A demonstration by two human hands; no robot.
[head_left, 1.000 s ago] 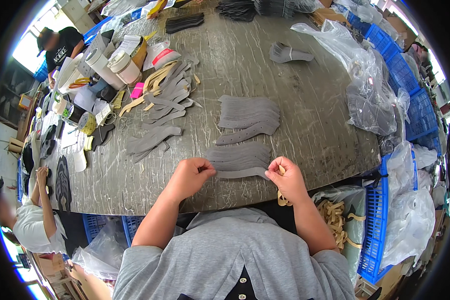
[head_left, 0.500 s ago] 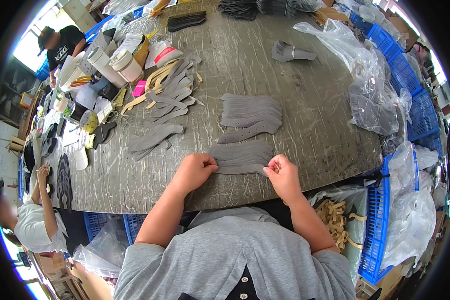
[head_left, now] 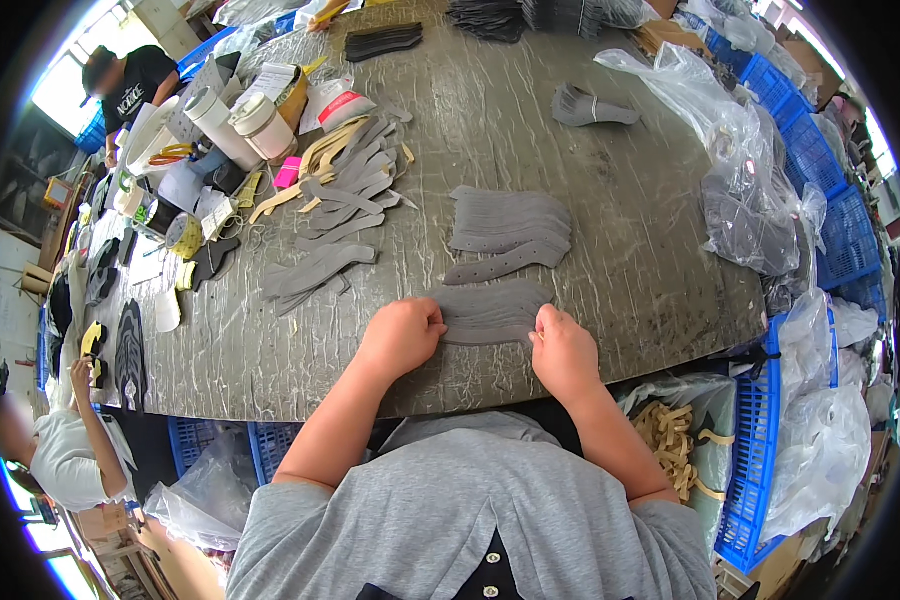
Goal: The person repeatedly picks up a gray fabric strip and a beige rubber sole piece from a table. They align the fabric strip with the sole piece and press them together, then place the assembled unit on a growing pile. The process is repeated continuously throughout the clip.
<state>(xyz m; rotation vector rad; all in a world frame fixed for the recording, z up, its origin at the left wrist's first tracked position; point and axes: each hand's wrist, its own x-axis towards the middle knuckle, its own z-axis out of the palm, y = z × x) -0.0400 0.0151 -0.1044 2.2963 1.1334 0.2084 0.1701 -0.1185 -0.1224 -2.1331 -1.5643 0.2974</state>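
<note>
A fanned row of grey curved strips (head_left: 495, 306), leather-like, lies on the table in front of me. My left hand (head_left: 402, 338) is closed, thumb and fingers pinching the left end of the nearest strip. At its right end my right hand (head_left: 565, 350) is pinched too, knuckles up, with the fingertips partly hidden. Just beyond lies a second overlapping row of grey strips (head_left: 510, 218), its nearest strip marked with a line of small holes. Left of my hands is a loose bunch of grey strips (head_left: 320, 274).
A heap of grey and tan strips (head_left: 355, 180) lies farther left, beside white containers (head_left: 262, 128). A tied grey bundle (head_left: 592, 106) sits at the far right. Clear plastic bags (head_left: 745, 205) and blue crates (head_left: 755, 450) line the right side. Another person (head_left: 75, 450) works at the left.
My right hand has turned, its fingers now curled down over the strip's end. My left hand has shifted slightly. The person at the left now holds up a yellow-and-black piece.
</note>
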